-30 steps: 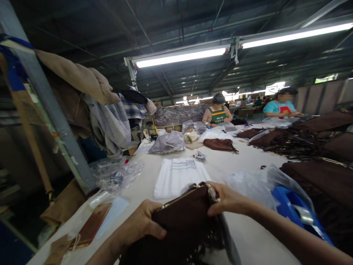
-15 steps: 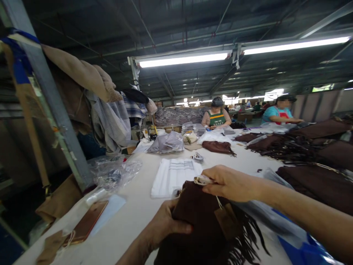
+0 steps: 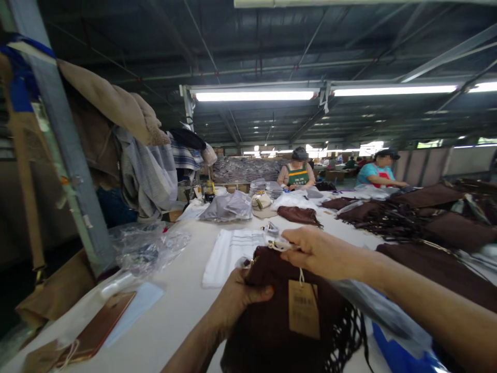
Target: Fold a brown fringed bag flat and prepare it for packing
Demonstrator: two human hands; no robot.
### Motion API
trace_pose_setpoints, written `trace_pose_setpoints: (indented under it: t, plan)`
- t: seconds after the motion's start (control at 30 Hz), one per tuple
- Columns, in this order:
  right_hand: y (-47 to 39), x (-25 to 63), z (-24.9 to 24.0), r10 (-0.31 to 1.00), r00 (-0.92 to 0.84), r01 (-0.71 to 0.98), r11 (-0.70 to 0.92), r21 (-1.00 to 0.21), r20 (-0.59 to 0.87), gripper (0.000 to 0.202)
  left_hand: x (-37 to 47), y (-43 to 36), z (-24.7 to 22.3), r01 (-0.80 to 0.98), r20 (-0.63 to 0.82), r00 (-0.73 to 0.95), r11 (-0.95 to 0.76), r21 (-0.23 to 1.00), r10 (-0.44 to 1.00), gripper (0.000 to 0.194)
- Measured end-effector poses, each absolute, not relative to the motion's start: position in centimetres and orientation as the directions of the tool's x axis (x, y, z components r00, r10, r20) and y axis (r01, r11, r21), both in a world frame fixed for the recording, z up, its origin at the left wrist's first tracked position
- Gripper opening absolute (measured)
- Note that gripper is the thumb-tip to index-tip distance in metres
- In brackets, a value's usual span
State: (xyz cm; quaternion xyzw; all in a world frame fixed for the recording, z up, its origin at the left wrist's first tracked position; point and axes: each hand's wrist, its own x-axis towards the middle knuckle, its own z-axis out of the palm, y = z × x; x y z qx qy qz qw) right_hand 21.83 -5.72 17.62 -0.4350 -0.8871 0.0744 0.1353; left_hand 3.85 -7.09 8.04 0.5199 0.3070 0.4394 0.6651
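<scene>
A long white worktable runs away from the viewer, filling the lower half of the view. At 3 o'clock, piles of dark brown fringed bags cover its right side. At 9 o'clock, coats and cloth hang from a grey post. At 12 o'clock, far down the table, 2 people sit working.

At 6 o'clock, closest to the viewer, a brown fringed bag is held upright just above the table. A tan paper tag hangs on its front by a white string. The left hand is curled around the bag's left edge, thumb pressed across the front. The right hand reaches in from 4 o'clock and pinches the bag's top edge near its gold zip pull.

Behind the bag lies a folded white cloth. At 8 o'clock a copper-coloured phone lies flat, with crumpled clear plastic beyond it.
</scene>
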Motion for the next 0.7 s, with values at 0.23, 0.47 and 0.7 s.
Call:
trace_pose_setpoints:
  t: [0.23,0.47,0.7]
  plan:
    - [-6.3,21.3,16.4,0.832,-0.540,0.806,0.555,-0.204,0.130,0.008,4.7,-6.5,8.1,-0.247,0.156,0.531,-0.024,0.969,0.833,0.048]
    - [-7.7,20.8,17.2,0.822,-0.542,0.808,0.567,-0.161,0.175,0.014,4.4,-5.0,7.3,-0.176,0.194,0.419,-0.130,0.976,0.887,0.045]
    - [-7.1,21.7,16.9,0.849,-0.523,0.782,0.513,-0.355,0.075,0.028,3.6,-4.0,5.6,-0.258,0.041,0.302,0.040,0.965,0.952,0.035]
